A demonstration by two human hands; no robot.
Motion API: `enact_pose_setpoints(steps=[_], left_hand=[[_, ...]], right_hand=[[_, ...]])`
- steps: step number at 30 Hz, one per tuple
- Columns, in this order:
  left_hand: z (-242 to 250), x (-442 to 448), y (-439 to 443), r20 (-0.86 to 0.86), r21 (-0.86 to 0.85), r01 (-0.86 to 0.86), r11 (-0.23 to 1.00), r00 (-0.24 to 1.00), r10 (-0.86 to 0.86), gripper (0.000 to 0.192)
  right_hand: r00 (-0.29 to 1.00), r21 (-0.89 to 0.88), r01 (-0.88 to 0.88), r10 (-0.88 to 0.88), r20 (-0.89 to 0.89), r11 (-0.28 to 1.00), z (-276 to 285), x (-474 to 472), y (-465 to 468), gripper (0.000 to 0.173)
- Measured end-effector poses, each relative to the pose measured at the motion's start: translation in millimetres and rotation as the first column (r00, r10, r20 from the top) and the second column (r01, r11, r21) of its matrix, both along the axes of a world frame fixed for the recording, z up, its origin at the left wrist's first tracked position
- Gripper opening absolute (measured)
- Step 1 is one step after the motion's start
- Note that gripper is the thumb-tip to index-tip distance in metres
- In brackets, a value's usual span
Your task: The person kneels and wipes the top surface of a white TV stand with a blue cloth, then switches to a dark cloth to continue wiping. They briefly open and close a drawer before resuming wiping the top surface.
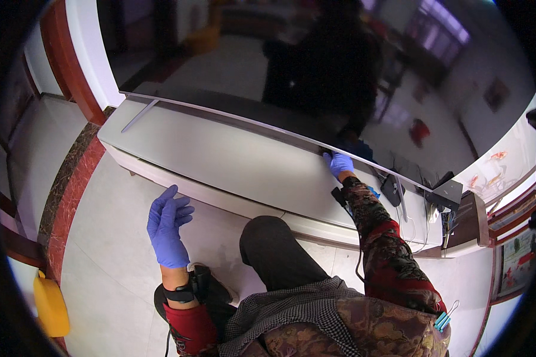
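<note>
Both hands wear thin blue-violet gloves. My left hand point(169, 230) is raised over the floor in front of the cabinet, fingers slightly curled and apart, with nothing in it. My right hand point(339, 164) reaches over the white low TV cabinet point(232, 156) to the lower edge of the large television point(232, 67); its fingertips are partly hidden there, and whether they grip something cannot be told. A small piece of blue material point(373, 192) shows beside my right sleeve. The screen is dark and mirrors the room.
Thin metal stand legs point(139, 116) hold the television. On the cabinet's right end are a black device point(391, 189), a dark box point(446, 195) and several cables. A black connector point(338, 196) lies by my right forearm. A yellow object point(51, 305) stands at the far left.
</note>
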State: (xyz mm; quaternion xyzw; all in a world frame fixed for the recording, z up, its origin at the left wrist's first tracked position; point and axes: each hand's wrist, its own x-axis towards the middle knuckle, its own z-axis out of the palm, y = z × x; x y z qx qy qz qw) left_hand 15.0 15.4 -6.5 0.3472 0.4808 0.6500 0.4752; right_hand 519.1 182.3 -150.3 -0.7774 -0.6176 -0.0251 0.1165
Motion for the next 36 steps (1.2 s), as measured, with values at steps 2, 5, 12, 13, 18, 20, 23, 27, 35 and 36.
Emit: enact_pose_setpoints(steps=[2,5,12,13,18,20,23,27,35,36], left_hand=[[-0.3,0.8,0.1,0.001,-0.006,0.006,1.000,1.000,-0.006,0.032],[-2.5,1.5,0.9,-0.002,-0.001,0.007,1.000,1.000,-0.007,0.032],[-6.3,3.2,5.7,0.006,-0.027,-0.023,0.999,1.000,0.023,0.031],[-6.4,4.3,6.9,0.013,-0.029,-0.016,0.999,1.000,0.016,0.031],[-6.7,5.5,7.0,-0.001,-0.015,-0.003,1.000,1.000,0.003,0.031],[-6.7,3.6,5.7,0.006,-0.013,-0.001,1.000,1.000,0.001,0.031],[-6.1,0.6,2.3,-0.018,-0.006,-0.005,1.000,1.000,0.004,0.034],[-5.7,-2.8,-1.2,-0.026,0.009,0.007,1.000,1.000,-0.007,0.035],[-8.8,-3.2,4.4,0.015,-0.010,-0.011,1.000,1.000,0.011,0.030],[-9.1,-2.4,6.2,0.015,-0.007,-0.009,1.000,1.000,0.009,0.030]], right_hand=[[0.992,-0.009,0.051,-0.050,0.116,0.999,-0.7,-20.1,11.5,0.056],[0.990,-0.006,-0.133,0.132,-0.052,0.991,1.8,-67.1,30.1,0.057],[0.785,0.098,-0.617,0.620,0.005,0.781,8.1,-205.1,10.5,0.056],[0.757,0.051,-0.652,0.653,-0.010,0.756,11.8,-212.8,-1.6,0.056],[0.649,-0.064,-0.760,0.760,-0.034,0.647,28.6,-182.8,-61.4,0.058],[0.662,-0.052,-0.749,0.749,-0.031,0.660,29.9,-151.9,-76.8,0.058],[0.754,0.009,-0.657,0.657,-0.001,0.754,28.0,-105.6,-79.6,0.059],[0.889,0.005,-0.459,0.459,0.006,0.889,19.0,-85.1,-47.7,0.058],[0.823,0.081,-0.566,0.568,-0.007,0.821,13.5,-192.5,13.2,0.060],[0.768,0.122,-0.637,0.640,0.016,0.761,14.4,-209.2,11.0,0.059]])
